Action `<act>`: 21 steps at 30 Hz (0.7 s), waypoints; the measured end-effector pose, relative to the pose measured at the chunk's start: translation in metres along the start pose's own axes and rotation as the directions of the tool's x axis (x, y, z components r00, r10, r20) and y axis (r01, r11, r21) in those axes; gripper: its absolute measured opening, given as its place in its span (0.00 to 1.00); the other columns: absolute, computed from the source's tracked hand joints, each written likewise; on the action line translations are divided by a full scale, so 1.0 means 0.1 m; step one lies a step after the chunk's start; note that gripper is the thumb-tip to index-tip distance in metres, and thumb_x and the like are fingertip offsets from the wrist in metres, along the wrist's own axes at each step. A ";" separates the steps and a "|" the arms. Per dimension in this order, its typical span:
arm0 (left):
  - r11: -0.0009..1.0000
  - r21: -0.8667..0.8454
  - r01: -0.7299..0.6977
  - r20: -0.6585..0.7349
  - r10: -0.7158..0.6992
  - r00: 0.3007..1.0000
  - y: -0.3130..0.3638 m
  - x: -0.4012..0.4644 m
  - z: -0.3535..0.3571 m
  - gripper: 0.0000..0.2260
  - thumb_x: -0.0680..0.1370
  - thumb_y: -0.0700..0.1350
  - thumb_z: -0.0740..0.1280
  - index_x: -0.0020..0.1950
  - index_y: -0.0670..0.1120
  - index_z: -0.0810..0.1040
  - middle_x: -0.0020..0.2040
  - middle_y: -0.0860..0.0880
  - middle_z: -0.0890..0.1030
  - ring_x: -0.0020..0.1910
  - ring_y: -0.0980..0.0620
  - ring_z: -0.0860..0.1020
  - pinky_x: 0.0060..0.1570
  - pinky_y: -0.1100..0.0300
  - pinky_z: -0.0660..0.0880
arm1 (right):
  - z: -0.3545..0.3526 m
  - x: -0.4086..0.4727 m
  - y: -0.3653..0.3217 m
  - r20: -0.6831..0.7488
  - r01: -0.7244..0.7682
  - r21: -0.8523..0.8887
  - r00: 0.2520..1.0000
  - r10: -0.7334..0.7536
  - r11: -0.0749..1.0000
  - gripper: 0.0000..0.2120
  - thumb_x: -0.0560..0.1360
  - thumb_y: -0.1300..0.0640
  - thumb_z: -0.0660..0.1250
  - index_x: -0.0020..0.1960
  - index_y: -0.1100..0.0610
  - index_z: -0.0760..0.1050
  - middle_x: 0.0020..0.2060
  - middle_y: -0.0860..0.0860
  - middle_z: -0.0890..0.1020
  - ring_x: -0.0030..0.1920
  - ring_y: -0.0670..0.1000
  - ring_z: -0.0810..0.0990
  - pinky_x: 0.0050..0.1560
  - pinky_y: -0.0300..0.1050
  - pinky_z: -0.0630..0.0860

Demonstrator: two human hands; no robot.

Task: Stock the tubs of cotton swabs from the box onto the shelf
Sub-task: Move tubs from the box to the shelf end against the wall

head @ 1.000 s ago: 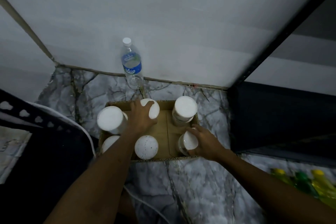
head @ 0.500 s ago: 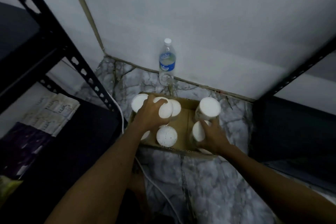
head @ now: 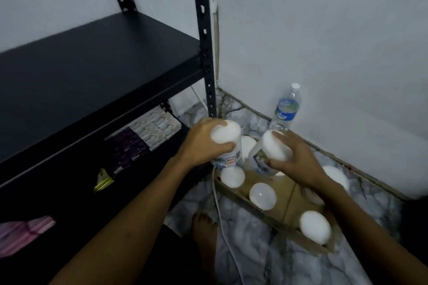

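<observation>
At centre frame the tubs [head: 225, 135] have white lids and blue-printed labels, in a brown cardboard box [head: 287, 194]. The shelf [head: 92, 62] at left is black; the floor [head: 254, 250] is grey-veined white marble. At upper right, the bottle [head: 287, 109] wears a blue label.

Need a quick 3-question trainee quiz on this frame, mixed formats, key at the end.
1. True or false: the left hand grips a tub of cotton swabs.
2. Which stands against the wall behind the box? A) water bottle B) spray can C) mug
3. Fill in: the black shelf at upper left has ___ tubs on it.

Key: 1 true; 2 A, the water bottle; 3 no. The right hand holds a second tub.
</observation>
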State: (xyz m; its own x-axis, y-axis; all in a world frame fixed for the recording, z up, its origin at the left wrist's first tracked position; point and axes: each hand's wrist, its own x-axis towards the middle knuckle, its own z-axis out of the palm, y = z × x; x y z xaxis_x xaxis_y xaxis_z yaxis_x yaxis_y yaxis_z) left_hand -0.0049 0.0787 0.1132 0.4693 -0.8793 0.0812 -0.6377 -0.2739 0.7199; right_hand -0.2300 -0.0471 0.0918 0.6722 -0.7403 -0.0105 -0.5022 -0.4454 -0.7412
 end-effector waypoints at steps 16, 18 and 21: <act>0.977 0.117 -0.177 -0.467 0.212 0.858 0.85 -0.60 -1.87 0.24 0.65 0.60 0.74 0.57 0.55 0.74 0.56 0.56 0.76 0.54 0.56 0.75 0.50 0.58 0.75 | -0.59 0.31 -2.11 -0.084 0.504 0.033 0.862 -0.500 0.863 0.30 0.64 0.50 0.78 0.65 0.47 0.75 0.65 0.45 0.72 0.61 0.42 0.70 0.56 0.32 0.65; 0.981 0.096 -0.171 -0.496 0.196 0.846 0.78 -0.76 -2.10 0.23 0.65 0.59 0.73 0.55 0.54 0.74 0.55 0.58 0.77 0.53 0.58 0.76 0.49 0.59 0.76 | -0.50 0.33 -2.35 -0.054 0.551 0.067 0.834 -0.548 0.832 0.29 0.63 0.49 0.78 0.63 0.47 0.77 0.64 0.44 0.72 0.61 0.43 0.71 0.58 0.35 0.67; 0.980 0.143 -0.138 -0.538 0.194 0.820 0.64 -0.99 -2.39 0.23 0.64 0.61 0.73 0.53 0.54 0.73 0.54 0.56 0.77 0.52 0.55 0.76 0.46 0.56 0.76 | -0.32 0.37 -2.70 0.003 0.616 0.114 0.785 -0.620 0.780 0.27 0.62 0.45 0.78 0.60 0.45 0.77 0.63 0.45 0.74 0.62 0.46 0.73 0.60 0.42 0.72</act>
State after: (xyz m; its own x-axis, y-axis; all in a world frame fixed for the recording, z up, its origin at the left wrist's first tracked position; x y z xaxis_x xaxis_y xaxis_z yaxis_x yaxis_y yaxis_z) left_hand 0.0542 0.2416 0.3160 0.5896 -0.5650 0.5772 -0.7773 -0.2026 0.5956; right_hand -0.0869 0.0295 0.3135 0.8405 -0.3032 0.4491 0.0839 -0.7459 -0.6607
